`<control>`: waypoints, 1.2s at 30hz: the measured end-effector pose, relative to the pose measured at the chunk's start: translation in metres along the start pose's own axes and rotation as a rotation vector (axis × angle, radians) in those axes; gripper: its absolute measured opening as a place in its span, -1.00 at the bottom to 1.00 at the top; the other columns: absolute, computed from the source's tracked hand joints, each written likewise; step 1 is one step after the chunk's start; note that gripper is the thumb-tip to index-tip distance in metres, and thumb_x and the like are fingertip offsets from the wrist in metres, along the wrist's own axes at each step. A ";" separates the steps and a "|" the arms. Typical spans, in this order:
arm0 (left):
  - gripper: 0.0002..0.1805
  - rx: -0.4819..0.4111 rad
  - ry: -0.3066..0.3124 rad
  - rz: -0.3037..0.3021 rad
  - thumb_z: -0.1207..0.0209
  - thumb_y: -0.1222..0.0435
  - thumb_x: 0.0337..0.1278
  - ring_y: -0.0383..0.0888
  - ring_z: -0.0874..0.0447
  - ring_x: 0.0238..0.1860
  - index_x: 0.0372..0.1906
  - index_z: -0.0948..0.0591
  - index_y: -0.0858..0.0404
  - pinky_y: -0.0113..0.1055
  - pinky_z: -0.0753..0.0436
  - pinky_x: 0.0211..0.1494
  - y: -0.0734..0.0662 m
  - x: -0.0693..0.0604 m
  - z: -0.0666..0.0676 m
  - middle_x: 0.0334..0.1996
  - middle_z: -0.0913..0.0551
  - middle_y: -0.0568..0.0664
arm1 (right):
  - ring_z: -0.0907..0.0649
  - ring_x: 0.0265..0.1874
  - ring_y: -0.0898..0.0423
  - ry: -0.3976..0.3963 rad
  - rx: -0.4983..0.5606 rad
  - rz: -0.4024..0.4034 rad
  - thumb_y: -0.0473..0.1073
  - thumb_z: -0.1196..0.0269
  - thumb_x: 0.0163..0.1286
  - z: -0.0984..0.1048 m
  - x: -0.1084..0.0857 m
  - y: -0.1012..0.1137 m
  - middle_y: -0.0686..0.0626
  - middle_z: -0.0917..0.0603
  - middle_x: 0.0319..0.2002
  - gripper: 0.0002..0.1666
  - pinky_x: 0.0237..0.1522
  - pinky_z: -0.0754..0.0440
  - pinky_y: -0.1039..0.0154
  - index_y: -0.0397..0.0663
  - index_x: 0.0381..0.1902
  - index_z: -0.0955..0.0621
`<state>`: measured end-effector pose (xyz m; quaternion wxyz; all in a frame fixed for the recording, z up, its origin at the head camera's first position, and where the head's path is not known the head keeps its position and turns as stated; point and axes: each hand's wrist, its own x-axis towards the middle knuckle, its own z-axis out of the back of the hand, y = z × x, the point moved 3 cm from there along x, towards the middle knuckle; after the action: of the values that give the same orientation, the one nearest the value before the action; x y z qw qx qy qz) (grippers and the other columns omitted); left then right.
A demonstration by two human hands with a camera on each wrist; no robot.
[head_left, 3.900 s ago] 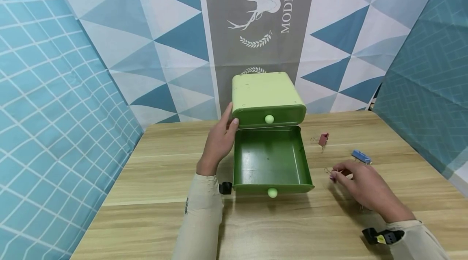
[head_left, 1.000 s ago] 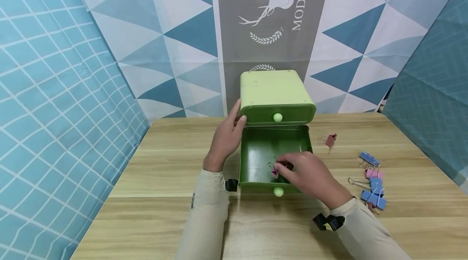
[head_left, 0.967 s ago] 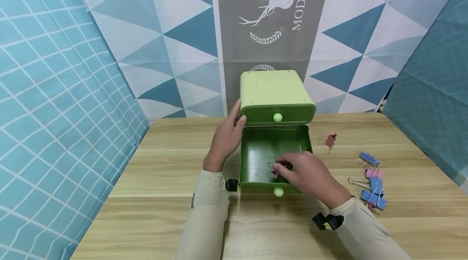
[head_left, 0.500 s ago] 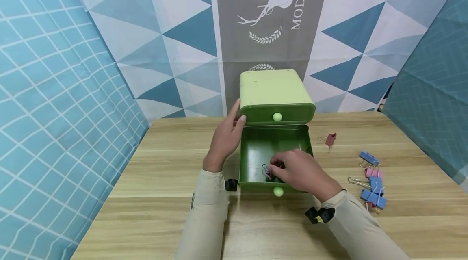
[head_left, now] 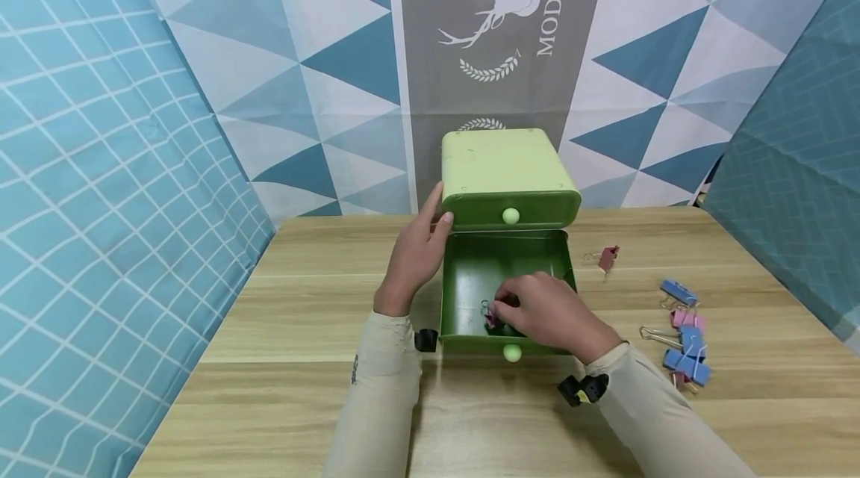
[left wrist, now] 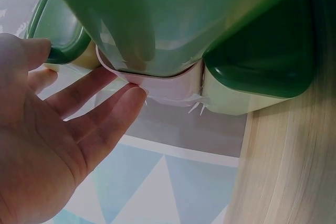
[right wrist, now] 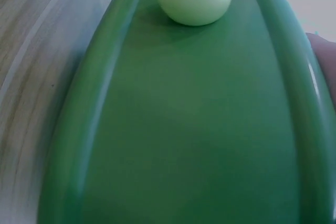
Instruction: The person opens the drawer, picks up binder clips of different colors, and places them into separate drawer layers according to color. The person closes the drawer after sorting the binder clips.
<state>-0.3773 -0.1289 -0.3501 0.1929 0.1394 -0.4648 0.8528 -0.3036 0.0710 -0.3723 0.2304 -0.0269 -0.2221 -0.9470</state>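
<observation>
- Table (head_left: 282, 388): beneath both hands.
- Cabinet (head_left: 500, 160): just right of the left hand (head_left: 416, 258), whose touch probably steadies it.
- Drawer (head_left: 466, 287): pulled out under the right hand (head_left: 551, 314), giving access.
- Left hand: fingers extended against the cabinet's side, grasping nothing.
- Right hand: reaching inward, pinching.
- Loose clips (head_left: 691, 341): right of the right hand, likely for easy reach.
- Pink clip (head_left: 491, 320): inside the drawer, at the right fingertips.

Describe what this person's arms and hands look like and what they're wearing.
The left hand and right hand are bare, without gloves. Both arms wear long beige sleeves; the left sleeve has a small dark marking, too small to read. A black device shows at the left wrist, and a black unit with a yellow patch at the right.
</observation>
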 end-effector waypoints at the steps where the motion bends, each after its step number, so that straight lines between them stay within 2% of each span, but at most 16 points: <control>1: -0.38 0.001 -0.001 0.001 0.16 -0.05 0.59 -0.06 -0.57 0.21 0.61 0.01 -0.26 0.01 -0.58 0.16 0.000 0.000 0.000 0.33 -0.50 0.00 | -0.54 -0.59 0.32 -0.001 0.004 0.003 -0.04 -0.31 0.42 0.000 0.001 -0.001 0.23 -0.69 -0.43 -0.85 -0.40 -0.57 0.22 0.12 -0.25 -0.78; 11: -0.38 0.001 0.000 0.004 0.16 -0.05 0.59 -0.08 -0.57 0.21 0.60 0.02 -0.28 -0.02 -0.58 0.17 -0.001 0.001 -0.001 0.37 -0.47 -0.04 | -0.51 -0.62 0.31 -0.011 0.007 0.024 -0.08 -0.28 0.45 -0.001 0.004 -0.002 0.24 -0.63 -0.50 -0.85 -0.47 -0.52 0.24 0.10 -0.27 -0.78; 17: -0.38 0.006 -0.004 -0.001 0.16 -0.05 0.59 -0.07 -0.58 0.20 0.60 0.01 -0.27 -0.01 -0.58 0.16 -0.001 0.001 -0.002 0.35 -0.48 -0.03 | -0.52 -0.61 0.33 -0.040 -0.008 0.041 -0.08 -0.29 0.45 0.001 0.004 -0.003 0.25 -0.65 -0.48 -0.84 -0.45 -0.53 0.24 0.06 -0.24 -0.79; 29: -0.38 0.008 -0.008 0.016 0.15 -0.06 0.58 -0.08 -0.58 0.20 0.60 0.01 -0.28 -0.01 -0.58 0.17 0.001 0.001 -0.001 0.38 -0.46 -0.05 | -0.53 -0.56 0.35 -0.137 -0.028 0.077 -0.02 -0.28 0.45 0.011 -0.006 -0.006 0.25 -0.67 -0.43 -0.83 -0.40 -0.56 0.23 0.10 -0.22 -0.77; 36: -0.37 0.010 -0.012 0.026 0.15 -0.06 0.58 -0.08 -0.58 0.19 0.60 0.00 -0.27 -0.01 -0.56 0.18 0.001 0.001 -0.001 0.41 -0.41 -0.07 | -0.51 -0.57 0.32 -0.210 -0.022 0.056 -0.07 -0.30 0.44 0.021 -0.019 -0.010 0.24 -0.65 -0.46 -0.86 -0.44 -0.52 0.25 0.07 -0.25 -0.77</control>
<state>-0.3791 -0.1285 -0.3508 0.1782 0.1396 -0.4636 0.8566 -0.2921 0.0956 -0.3603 0.2320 -0.1349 -0.2337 -0.9346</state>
